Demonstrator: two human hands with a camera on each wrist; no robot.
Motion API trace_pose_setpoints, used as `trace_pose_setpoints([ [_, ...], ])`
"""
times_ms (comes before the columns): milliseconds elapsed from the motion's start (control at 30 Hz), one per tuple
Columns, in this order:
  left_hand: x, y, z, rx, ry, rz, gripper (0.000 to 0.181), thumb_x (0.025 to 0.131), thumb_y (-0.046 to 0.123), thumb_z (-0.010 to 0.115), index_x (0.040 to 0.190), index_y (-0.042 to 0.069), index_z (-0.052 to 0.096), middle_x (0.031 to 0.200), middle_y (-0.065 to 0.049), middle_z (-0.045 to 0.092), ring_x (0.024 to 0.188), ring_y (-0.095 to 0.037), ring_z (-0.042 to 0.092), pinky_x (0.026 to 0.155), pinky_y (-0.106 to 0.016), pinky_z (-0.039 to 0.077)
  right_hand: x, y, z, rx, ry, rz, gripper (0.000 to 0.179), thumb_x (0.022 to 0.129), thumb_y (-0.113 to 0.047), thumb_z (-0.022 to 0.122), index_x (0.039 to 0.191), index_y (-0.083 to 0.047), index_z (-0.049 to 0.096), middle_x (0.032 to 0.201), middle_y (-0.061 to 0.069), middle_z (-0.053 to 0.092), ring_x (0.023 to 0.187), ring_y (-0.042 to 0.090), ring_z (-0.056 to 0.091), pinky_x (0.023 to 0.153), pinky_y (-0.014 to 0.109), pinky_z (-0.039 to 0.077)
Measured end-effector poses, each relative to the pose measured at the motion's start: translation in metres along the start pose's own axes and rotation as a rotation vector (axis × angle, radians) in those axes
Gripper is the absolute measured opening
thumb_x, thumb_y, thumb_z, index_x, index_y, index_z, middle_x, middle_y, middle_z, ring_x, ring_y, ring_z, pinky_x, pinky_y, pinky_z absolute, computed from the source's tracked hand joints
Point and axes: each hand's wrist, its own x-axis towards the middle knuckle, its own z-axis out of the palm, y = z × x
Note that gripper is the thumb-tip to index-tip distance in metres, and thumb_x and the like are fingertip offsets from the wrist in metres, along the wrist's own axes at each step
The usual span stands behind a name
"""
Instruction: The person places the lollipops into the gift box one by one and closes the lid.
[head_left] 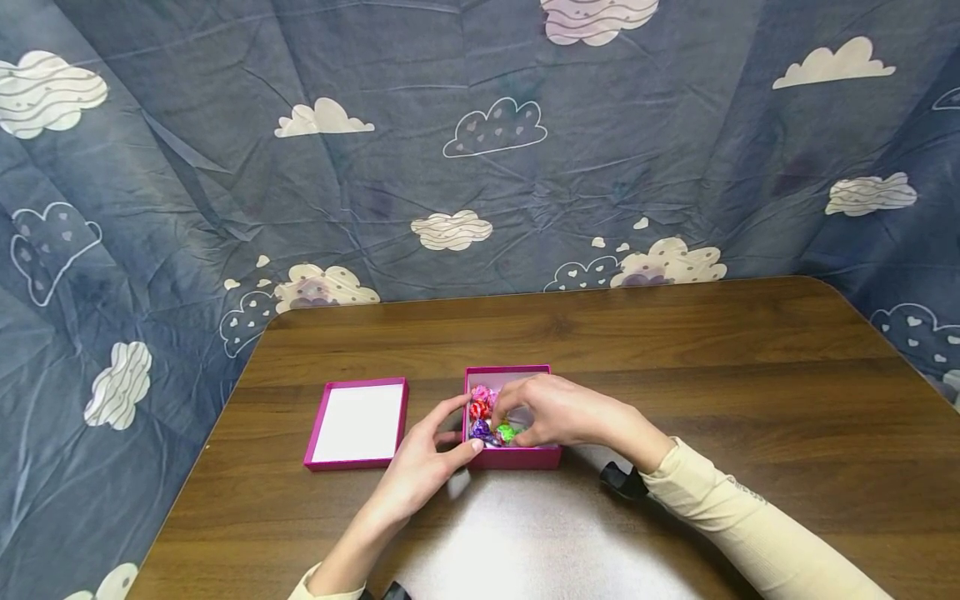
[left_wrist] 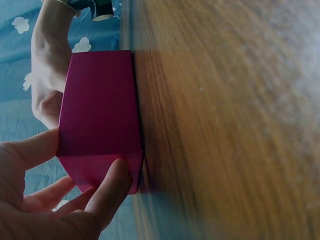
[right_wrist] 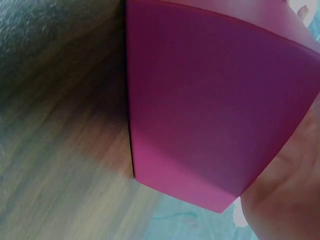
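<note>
A magenta box (head_left: pixel 517 457) stands uncovered on the table, with several round candies in shiny wrappers along its left side. Pink (head_left: pixel 481 392), red (head_left: pixel 479 409) and purple candies (head_left: pixel 480 429) show. My left hand (head_left: pixel 422 463) is at the box's left end, its spread fingers touching the outer wall and its thumb by the near corner. From the right, my right hand (head_left: pixel 558 411) reaches over the rim into the box. Its thumb and fingers pinch a green-wrapped candy (head_left: pixel 506 432) near the front wall. The right fingertips are hidden by the box in both wrist views.
Left of the box lies a magenta lid (head_left: pixel 359 422) with its white inside facing up. The wooden table (head_left: pixel 675 358) runs back to a blue cloth (head_left: pixel 405 183) printed with clouds. A black wrist strap (head_left: pixel 624 481) hangs below my right wrist.
</note>
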Motion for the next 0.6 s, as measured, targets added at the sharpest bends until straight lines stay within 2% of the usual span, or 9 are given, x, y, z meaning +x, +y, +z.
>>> trace_pose_setpoints([
  [333,0.001,0.000,0.001,-0.009,-0.006,-0.005,0.061,0.090,0.023,0.072,0.146,0.022,0.046,0.141,-0.015,0.050,0.118,-0.035,0.056,0.083,-0.046,0.051,0.002,0.000,0.005,-0.075,0.028,0.019,0.022,0.075,-0.022,0.083,0.095,-0.025,0.074,0.104,-0.013,0.065,0.095,0.008,0.060,0.082,0.035,0.050],
  [600,0.000,0.000,0.001,-0.021,-0.001,-0.002,0.062,0.089,0.024,0.073,0.145,0.021,0.047,0.139,-0.016,0.051,0.117,-0.034,0.057,0.081,-0.042,0.052,0.004,-0.005,0.012,-0.193,0.058,0.067,0.021,0.074,-0.028,0.083,0.093,-0.032,0.074,0.103,-0.015,0.063,0.079,0.002,0.056,0.065,0.027,0.045],
])
